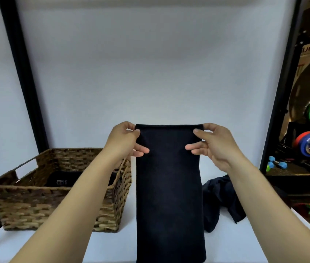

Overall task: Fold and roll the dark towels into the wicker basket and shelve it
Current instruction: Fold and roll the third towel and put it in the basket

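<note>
Pinching the folded dark towel by its top corners: left hand, right hand, strip hanging straight. Wicker basket sits left on tabletop. Crumpled towel right.

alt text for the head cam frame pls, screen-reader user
Left hand and right hand pinch the top corners of a folded dark towel, hanging it over a white table. A wicker basket sits left; a crumpled dark towel lies right.
</note>
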